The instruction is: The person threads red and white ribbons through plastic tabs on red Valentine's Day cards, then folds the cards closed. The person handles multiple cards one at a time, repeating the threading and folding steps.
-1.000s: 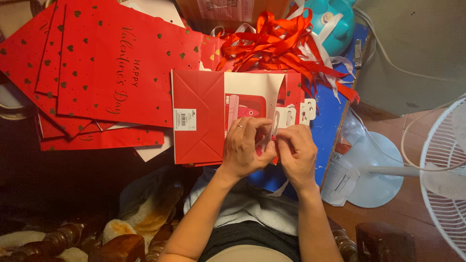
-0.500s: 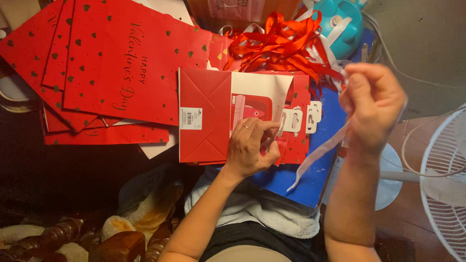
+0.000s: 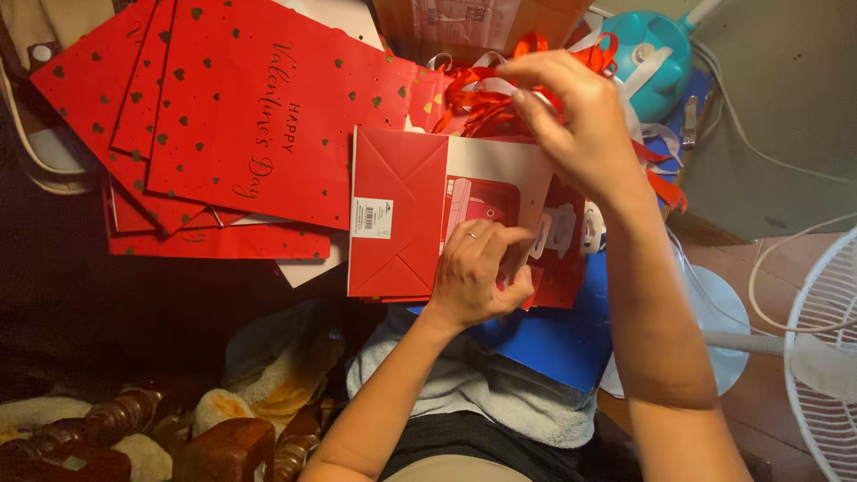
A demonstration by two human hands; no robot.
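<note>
At twelve o'clock, the right hand (image 3: 580, 120) pinches red ribbon (image 3: 486, 94); the left hand (image 3: 478, 272) presses flat the folded red gift bag (image 3: 397, 214), probably light, creasable paper, best held by edges.

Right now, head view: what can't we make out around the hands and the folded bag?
- Left hand covers part of the folded red bag; what its fingertips pinch is hidden.
- Right hand blocks the red ribbon pile; whether it grips a ribbon is unclear.
- White fan: cut off by the right edge.
- Bag's white label: too small to read.
</note>
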